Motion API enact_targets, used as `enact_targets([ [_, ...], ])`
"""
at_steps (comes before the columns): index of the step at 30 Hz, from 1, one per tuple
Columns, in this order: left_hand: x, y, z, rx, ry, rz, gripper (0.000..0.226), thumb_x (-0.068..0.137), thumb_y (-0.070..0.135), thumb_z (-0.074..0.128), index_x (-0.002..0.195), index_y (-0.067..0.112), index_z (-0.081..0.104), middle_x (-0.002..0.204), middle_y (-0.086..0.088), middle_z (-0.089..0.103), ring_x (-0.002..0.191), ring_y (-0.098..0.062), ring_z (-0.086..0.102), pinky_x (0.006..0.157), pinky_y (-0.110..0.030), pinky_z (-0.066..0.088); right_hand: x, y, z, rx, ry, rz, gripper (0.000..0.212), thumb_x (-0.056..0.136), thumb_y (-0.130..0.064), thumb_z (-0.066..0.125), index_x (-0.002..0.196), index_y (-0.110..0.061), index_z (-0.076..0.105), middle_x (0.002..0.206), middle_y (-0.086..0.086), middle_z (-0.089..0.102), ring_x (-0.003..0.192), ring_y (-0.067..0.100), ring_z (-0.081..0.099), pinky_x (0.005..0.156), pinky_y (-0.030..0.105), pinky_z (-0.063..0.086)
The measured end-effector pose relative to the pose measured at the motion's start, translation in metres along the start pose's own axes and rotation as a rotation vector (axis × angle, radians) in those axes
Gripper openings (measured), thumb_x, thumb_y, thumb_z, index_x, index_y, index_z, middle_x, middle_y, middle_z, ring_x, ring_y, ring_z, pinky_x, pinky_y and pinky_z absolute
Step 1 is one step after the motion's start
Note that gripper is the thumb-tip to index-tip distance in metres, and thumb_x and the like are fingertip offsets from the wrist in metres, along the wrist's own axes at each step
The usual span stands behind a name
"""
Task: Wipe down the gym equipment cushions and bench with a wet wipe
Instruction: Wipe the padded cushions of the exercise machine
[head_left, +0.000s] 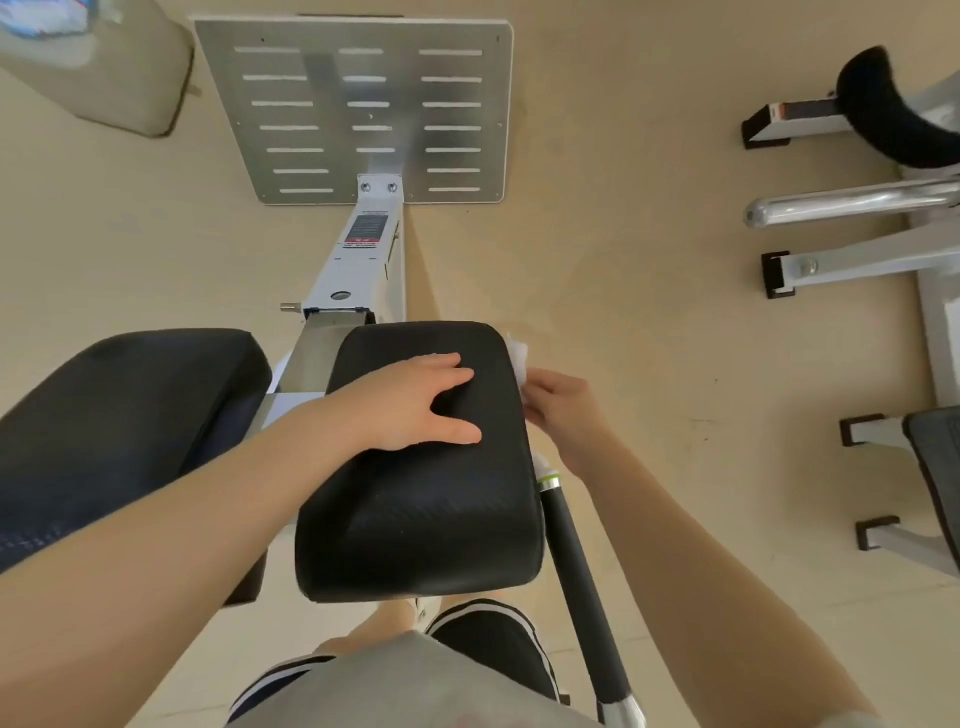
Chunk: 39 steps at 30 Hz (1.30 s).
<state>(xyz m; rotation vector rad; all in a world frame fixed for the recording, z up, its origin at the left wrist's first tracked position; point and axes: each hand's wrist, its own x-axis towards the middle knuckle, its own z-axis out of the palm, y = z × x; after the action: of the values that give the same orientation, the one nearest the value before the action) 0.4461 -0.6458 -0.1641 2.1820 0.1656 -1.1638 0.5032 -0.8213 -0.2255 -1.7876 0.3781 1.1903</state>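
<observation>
Mid-wipe on the right-hand cushion; black pad, centre of view, long side running away from the camera. Second cushion to its left, apart, no hand on it, wiped or not: cannot tell. Foot plate out front on the floor, joined by a white beam; not part of the job as worded.

Left hand flat on the far half of the pad top, fingers straight and slightly spread, thumb out. Bracing, not gripping.

Right hand off the pad's right edge, near the far corner, fingers curled round the wet wipe. Wipe shows as a white wad against the pad's side wall, so side face is the step in hand.

Next move, as a judgement: drag wipe along the side wall toward the near end, keeping pressure inward while left hand steadies the pad. Black handle sits just beside that edge, low; likely snag point, needs working round.

Hidden or poor:
- Right fingertips behind the wipe and pad edge; exact grip probably a pinch, not certain.
- Pad's underside and near face out of sight.
- Other machines at right cut off by frame.
- Object top left blurred, unidentified.
</observation>
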Motion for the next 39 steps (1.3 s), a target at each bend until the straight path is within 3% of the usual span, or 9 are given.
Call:
enact_targets([
  [5, -0.004, 0.007, -0.004, 0.029, -0.009, -0.028, 0.073, 0.086, 0.049, 0.054, 0.146, 0.025, 0.021, 0.156, 0.008, 0.01, 0.143, -0.014, 0.014, 0.113, -0.028, 0.014, -0.054, 0.014, -0.012, 0.059, -0.066, -0.007, 0.028, 0.089, -0.008, 0.05, 0.102, 0.017, 0.054, 0.113, 0.036, 0.052, 0.083, 0.024, 0.052, 0.101, 0.048, 0.04],
  [8, -0.008, 0.01, -0.002, 0.063, 0.007, -0.034, 0.07, 0.088, 0.047, 0.052, 0.146, 0.023, 0.022, 0.156, 0.005, 0.012, 0.143, -0.015, 0.015, 0.113, -0.028, 0.014, -0.047, 0.001, -0.011, -0.01, 0.047, -0.048, 0.029, 0.089, -0.017, 0.056, 0.099, 0.01, 0.061, 0.088, 0.021, 0.057, 0.077, 0.026, 0.052, 0.08, 0.036, 0.047],
  [11, -0.013, 0.015, 0.002, 0.098, 0.06, -0.007, 0.065, 0.09, 0.041, 0.051, 0.146, 0.021, 0.024, 0.155, 0.001, 0.02, 0.141, -0.017, 0.021, 0.112, -0.027, 0.017, -0.031, -0.006, -0.009, 0.052, 0.035, -0.066, 0.008, 0.087, -0.007, 0.059, 0.089, -0.006, 0.066, 0.084, 0.009, 0.06, 0.081, 0.022, 0.055, 0.077, 0.033, 0.048],
  [14, -0.022, 0.019, 0.008, 0.088, 0.132, 0.049, 0.063, 0.091, 0.035, 0.054, 0.145, 0.022, 0.026, 0.153, 0.002, 0.026, 0.138, -0.016, 0.027, 0.111, -0.027, 0.02, -0.028, -0.006, -0.004, 0.109, 0.076, -0.084, 0.017, 0.088, -0.001, 0.056, 0.093, -0.016, 0.061, 0.079, 0.0, 0.06, 0.075, 0.016, 0.058, 0.071, 0.025, 0.052],
  [17, -0.034, 0.019, 0.015, 0.043, 0.145, 0.108, 0.061, 0.089, 0.038, 0.055, 0.143, 0.024, 0.031, 0.151, 0.004, 0.03, 0.136, -0.014, 0.029, 0.11, -0.025, 0.021, -0.05, -0.001, -0.003, 0.123, 0.078, -0.082, 0.012, 0.088, -0.001, 0.058, 0.09, -0.011, 0.065, 0.079, 0.001, 0.063, 0.074, 0.014, 0.06, 0.077, 0.028, 0.055],
  [22, -0.055, 0.02, 0.03, 0.039, 0.144, 0.162, 0.059, 0.088, 0.045, 0.053, 0.142, 0.029, 0.033, 0.15, 0.008, 0.03, 0.136, -0.011, 0.028, 0.11, -0.025, 0.021, -0.097, 0.023, -0.02, 0.272, -0.079, 0.032, 0.012, 0.088, 0.0, 0.057, 0.093, -0.005, 0.067, 0.079, 0.004, 0.069, 0.07, 0.012, 0.066, 0.063, 0.018, 0.057],
  [29, -0.09, 0.01, 0.054, 0.174, 0.198, 0.137, 0.072, 0.084, 0.049, 0.057, 0.145, 0.028, 0.024, 0.154, 0.009, 0.017, 0.141, -0.011, 0.015, 0.113, -0.029, 0.018, -0.083, 0.007, 0.008, 0.334, 0.132, -0.061, 0.024, 0.09, 0.006, 0.05, 0.112, 0.009, 0.058, 0.075, 0.007, 0.058, 0.065, 0.013, 0.054, 0.056, 0.014, 0.051],
  [33, -0.105, 0.01, 0.073, 0.41, 0.336, 0.155, 0.079, 0.083, 0.044, 0.061, 0.147, 0.023, 0.018, 0.156, 0.001, 0.011, 0.143, -0.019, 0.007, 0.115, -0.033, 0.013, -0.121, 0.048, 0.001, 0.269, 0.164, -0.116, 0.015, 0.089, 0.004, 0.052, 0.1, 0.003, 0.063, 0.077, 0.005, 0.062, 0.073, 0.013, 0.059, 0.066, 0.015, 0.053],
  [39, -0.107, 0.015, 0.123, 0.632, 0.614, 0.269, 0.074, 0.061, 0.018, 0.084, 0.128, 0.008, 0.052, 0.134, -0.019, 0.049, 0.121, -0.036, 0.048, 0.098, -0.044, 0.042, -0.145, 0.114, 0.02, 0.315, 0.236, -0.127, 0.022, 0.085, 0.006, 0.055, 0.104, 0.003, 0.066, 0.086, 0.01, 0.066, 0.081, 0.02, 0.06, 0.083, 0.03, 0.051],
])
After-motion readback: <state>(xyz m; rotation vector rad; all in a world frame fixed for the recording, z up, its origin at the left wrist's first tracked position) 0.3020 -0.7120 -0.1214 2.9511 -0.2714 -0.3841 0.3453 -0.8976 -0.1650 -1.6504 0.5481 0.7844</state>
